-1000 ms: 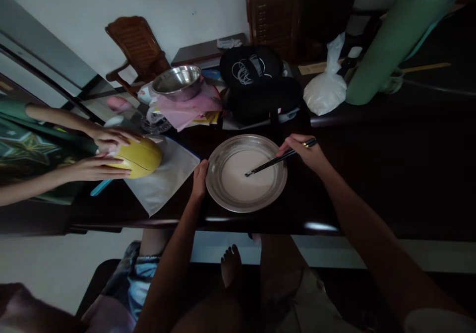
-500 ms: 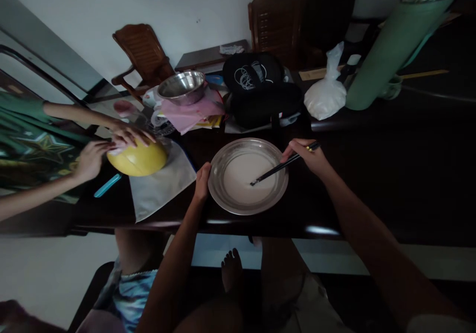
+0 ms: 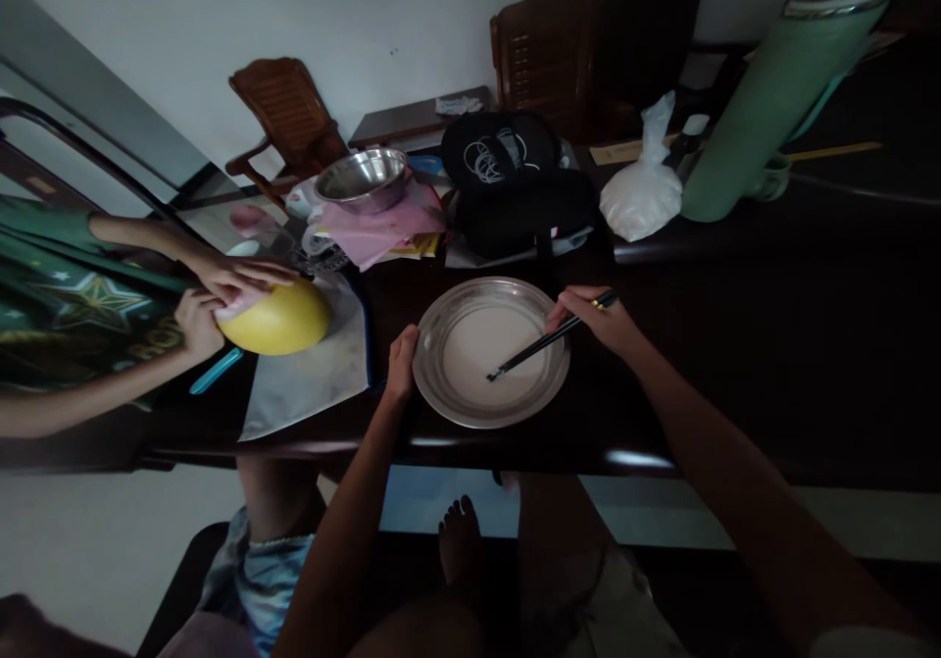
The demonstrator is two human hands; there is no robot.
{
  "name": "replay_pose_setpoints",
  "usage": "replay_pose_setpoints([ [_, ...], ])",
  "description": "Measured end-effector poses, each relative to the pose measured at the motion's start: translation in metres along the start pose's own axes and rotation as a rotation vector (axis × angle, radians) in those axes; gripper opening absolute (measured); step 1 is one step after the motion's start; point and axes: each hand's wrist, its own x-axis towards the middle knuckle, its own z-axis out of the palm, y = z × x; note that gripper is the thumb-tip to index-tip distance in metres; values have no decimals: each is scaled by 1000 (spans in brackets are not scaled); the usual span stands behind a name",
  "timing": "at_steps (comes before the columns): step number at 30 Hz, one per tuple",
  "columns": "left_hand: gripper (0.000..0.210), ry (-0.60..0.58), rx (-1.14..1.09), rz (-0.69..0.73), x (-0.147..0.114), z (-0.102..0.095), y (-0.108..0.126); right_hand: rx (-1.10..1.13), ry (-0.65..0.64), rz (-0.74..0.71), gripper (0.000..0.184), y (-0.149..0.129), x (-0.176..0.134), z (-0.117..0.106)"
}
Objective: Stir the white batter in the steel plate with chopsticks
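Note:
A shallow metal bowl (image 3: 491, 413) stands on the dark table in front of me, with a whitish liquid (image 3: 470, 344) in it. My left hand (image 3: 402, 359) is closed on the bowl's left rim. In my right hand (image 3: 597, 320), above the right rim, is a pair of black chopsticks (image 3: 540, 342). They slant down to the left, and their tips touch the liquid near the middle of the bowl. The fingers of that hand are wrapped round the upper part of the chopsticks.
At left, another person's hands (image 3: 213, 305) rest on a yellow rounded pomelo-like fruit (image 3: 283, 320) on a pale cloth (image 3: 309, 398). A turquoise-handled tool (image 3: 216, 372) lies beside it. Behind are a steel bowl (image 3: 364, 182), black case (image 3: 521, 207), bag of white powder (image 3: 641, 202) and green thermos (image 3: 757, 124).
My right hand and the chopstick tips have shifted slightly left in the bowl. The other person's hands have moved on the yellow fruit, and the cloth edge has shifted left.

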Motion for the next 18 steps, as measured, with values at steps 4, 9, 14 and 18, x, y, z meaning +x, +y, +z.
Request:
replay_pose_setpoints([
  [4,43,9,-3,-22,0,0,1,-48,37,-10,40,0,1,-2],
  [9,44,-1,-10,-19,0,0,0,-28,91,-23,42,-1,1,-6],
  [14,43,2,-10,-28,-1,0,1,-46,-42,-18,42,0,0,-1],
  [18,44,-1,-6,-33,0,0,1,-55,71,-20,42,0,1,-4],
])
